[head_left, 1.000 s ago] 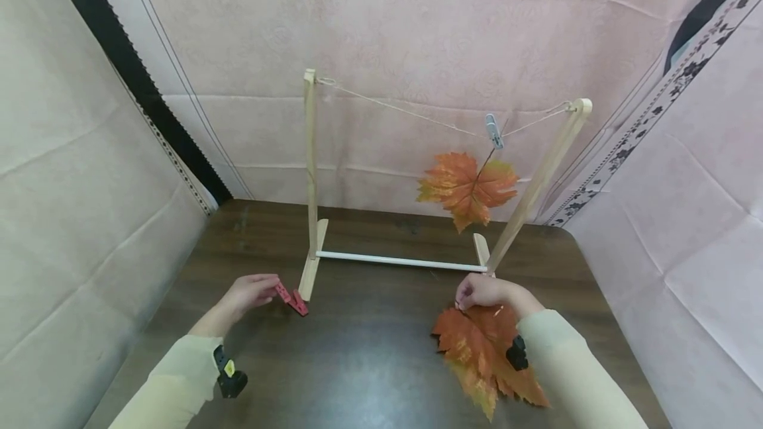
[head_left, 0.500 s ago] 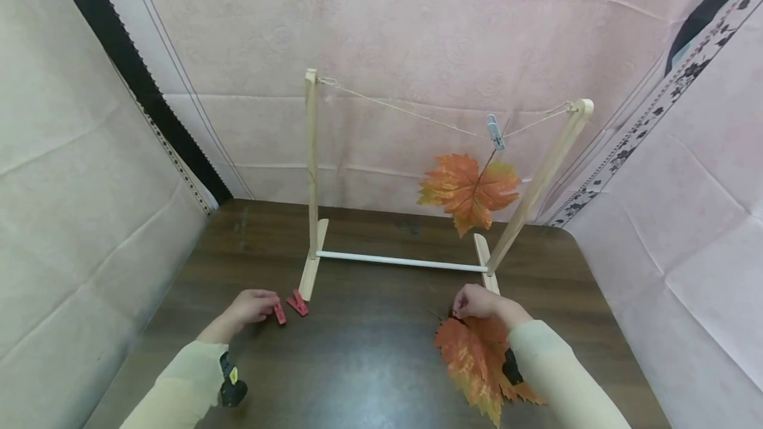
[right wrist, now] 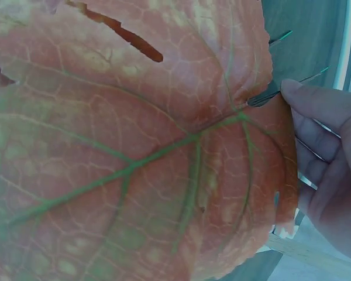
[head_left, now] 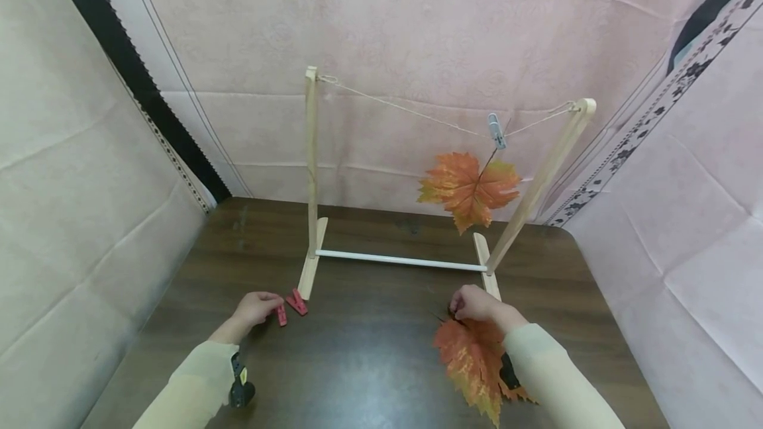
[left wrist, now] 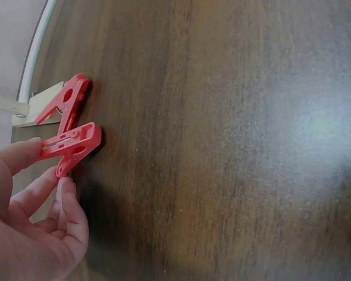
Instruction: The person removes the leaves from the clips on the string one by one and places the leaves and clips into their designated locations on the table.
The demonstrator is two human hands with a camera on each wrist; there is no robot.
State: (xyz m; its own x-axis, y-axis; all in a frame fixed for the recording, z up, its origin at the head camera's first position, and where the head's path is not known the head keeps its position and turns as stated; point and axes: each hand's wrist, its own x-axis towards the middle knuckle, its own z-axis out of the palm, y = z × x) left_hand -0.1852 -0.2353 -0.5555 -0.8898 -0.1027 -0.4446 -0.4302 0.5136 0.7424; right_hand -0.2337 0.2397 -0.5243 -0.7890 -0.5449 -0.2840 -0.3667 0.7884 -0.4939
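Note:
My left hand (head_left: 253, 308) pinches a red clothespin (left wrist: 76, 143) by its handles, between thumb and fingers, close over the table. A second red clothespin (left wrist: 73, 99) lies right beside it, near the left foot of a wooden rack. On the right, my right hand (head_left: 473, 303) pinches the thin stem (right wrist: 275, 93) of an orange autumn leaf (head_left: 467, 356). This leaf spreads toward me, partly under the right sleeve. A further leaf (head_left: 517, 392) shows from beneath it. From the rack's string hangs another orange leaf (head_left: 471, 189), its stem held by a light blue clothespin (head_left: 497, 131).
The rack has two wooden posts (head_left: 312, 164), a white crossbar (head_left: 399, 259) and a sagging string (head_left: 405, 109) between the post tops. It stands on a dark wooden table (head_left: 357, 356). Pale cloth (head_left: 405, 32) encloses the back and sides.
My left hand has turned its clothespin downward, away from overlapping the other one, then shifted slightly right. My right hand, with the leaf stem, has moved a little left and toward me.

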